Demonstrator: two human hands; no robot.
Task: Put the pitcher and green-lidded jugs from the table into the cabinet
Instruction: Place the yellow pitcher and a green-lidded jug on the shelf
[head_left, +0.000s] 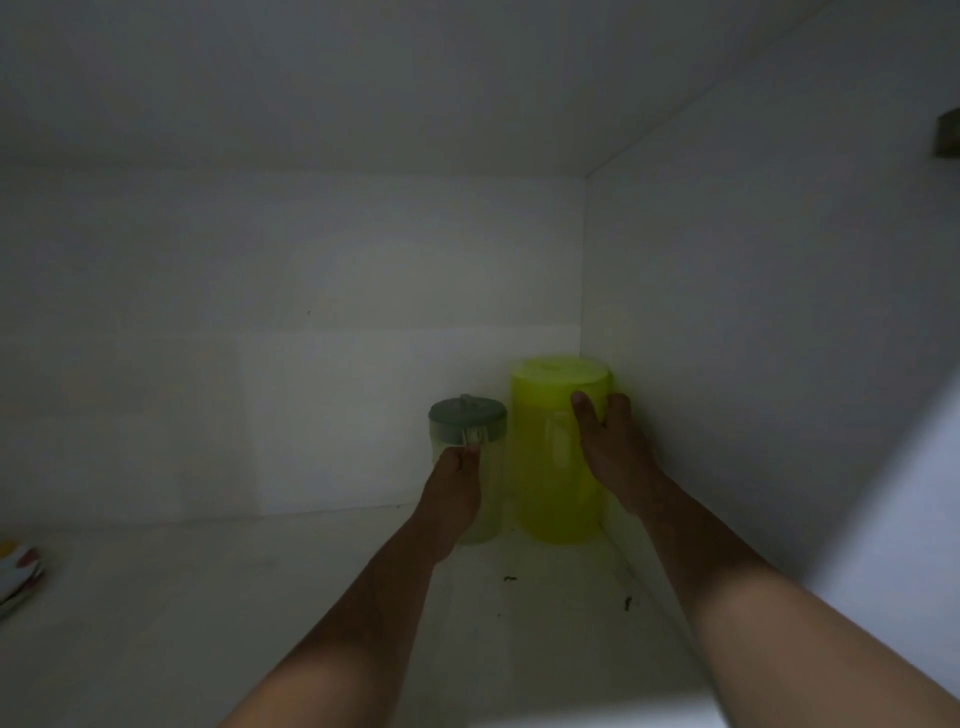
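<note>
Both arms reach into a dim white cabinet (311, 260). A yellow-green pitcher (550, 499) with a matching lid stands upright in the back right corner, on the cabinet floor. My right hand (613, 457) wraps its right side, fingers near the lid. Just left of it stands a clear jug with a green lid (467, 415), close to or touching the pitcher. My left hand (452, 493) grips the jug's front, at its handle below the lid. The jug's lower body is partly hidden by that hand.
The cabinet's right wall (753, 338) runs close beside the pitcher. A stack of colourful flat items (18, 571) lies at the far left edge of the shelf floor. Small dark specks (511, 578) dot the floor in front of the pitcher.
</note>
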